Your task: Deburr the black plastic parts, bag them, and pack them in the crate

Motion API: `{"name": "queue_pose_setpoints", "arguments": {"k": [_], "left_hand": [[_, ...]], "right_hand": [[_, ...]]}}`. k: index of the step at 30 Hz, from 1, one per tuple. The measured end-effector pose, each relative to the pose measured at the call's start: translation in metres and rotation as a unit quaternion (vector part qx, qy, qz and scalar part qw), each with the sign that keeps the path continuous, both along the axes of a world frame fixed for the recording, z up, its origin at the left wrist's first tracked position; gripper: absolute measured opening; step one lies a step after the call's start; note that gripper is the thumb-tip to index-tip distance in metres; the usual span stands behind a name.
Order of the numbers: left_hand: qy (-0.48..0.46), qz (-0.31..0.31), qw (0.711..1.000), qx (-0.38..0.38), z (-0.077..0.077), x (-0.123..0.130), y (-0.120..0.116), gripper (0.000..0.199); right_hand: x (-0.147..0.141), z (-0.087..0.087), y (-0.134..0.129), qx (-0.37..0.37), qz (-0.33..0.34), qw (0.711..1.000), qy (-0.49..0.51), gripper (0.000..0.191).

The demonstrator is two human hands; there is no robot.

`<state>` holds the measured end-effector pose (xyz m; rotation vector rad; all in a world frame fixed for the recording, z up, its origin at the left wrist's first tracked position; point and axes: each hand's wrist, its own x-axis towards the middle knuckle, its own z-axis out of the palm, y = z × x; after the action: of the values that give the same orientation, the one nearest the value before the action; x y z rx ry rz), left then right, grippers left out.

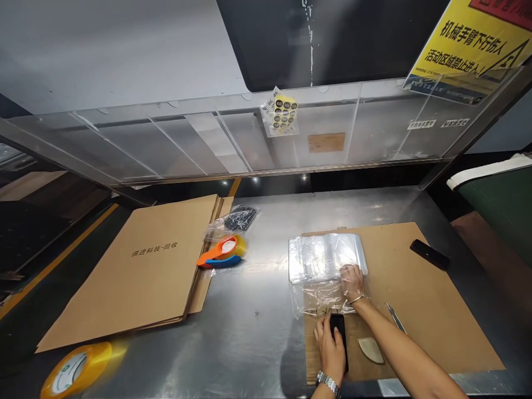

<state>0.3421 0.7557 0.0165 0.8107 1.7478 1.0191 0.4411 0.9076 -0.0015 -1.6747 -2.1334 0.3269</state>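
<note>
A black rectangular device [339,338] lies on the brown cardboard sheet [419,299] at the lower middle, with my left hand [330,343] wrapped around its left side. Up and to the right, my right hand [352,281] rests at the lower right corner of a stack of clear plastic bags [326,256], its fingers bent together on the plastic. Whether the fingers pinch a bag is too small to tell. Loose clear film [324,293] spreads between the stack and my left hand.
Flat cardboard [145,271] is stacked on the left. Near it are an orange and blue tape dispenser [222,254], a bag of black pieces [240,219] and a yellow tape roll [77,370]. A knife [395,317], a tan curved piece [371,350] and another black device [429,254] lie right.
</note>
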Motion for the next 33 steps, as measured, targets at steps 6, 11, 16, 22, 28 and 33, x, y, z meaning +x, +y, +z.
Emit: {"name": "queue_pose_setpoints", "arguments": {"k": [6,11,16,22,28,33], "left_hand": [[-0.152,0.016,0.988,0.005,-0.006,-0.002,0.042,0.033],[-0.288,0.046,0.957,-0.001,-0.001,0.005,0.078,0.031],[-0.393,0.095,0.914,-0.013,0.000,0.014,0.085,0.019],[-0.471,0.170,0.862,-0.078,-0.007,0.002,0.071,0.011],[-0.491,0.169,0.848,-0.108,-0.004,-0.003,0.058,0.002],[-0.456,0.181,0.866,-0.097,-0.004,-0.006,0.063,0.012]], "right_hand": [[0.002,0.002,-0.014,0.030,-0.027,0.999,0.009,0.020],[0.001,0.012,-0.034,0.026,-0.024,0.998,0.047,0.025],[-0.003,0.027,-0.071,-0.023,-0.023,0.995,0.098,0.028],[0.000,0.026,-0.109,-0.120,-0.123,0.962,0.212,0.031],[-0.004,-0.001,-0.108,-0.259,-0.238,0.878,0.324,0.035],[0.002,0.001,-0.102,-0.300,-0.292,0.830,0.368,0.030]]}}
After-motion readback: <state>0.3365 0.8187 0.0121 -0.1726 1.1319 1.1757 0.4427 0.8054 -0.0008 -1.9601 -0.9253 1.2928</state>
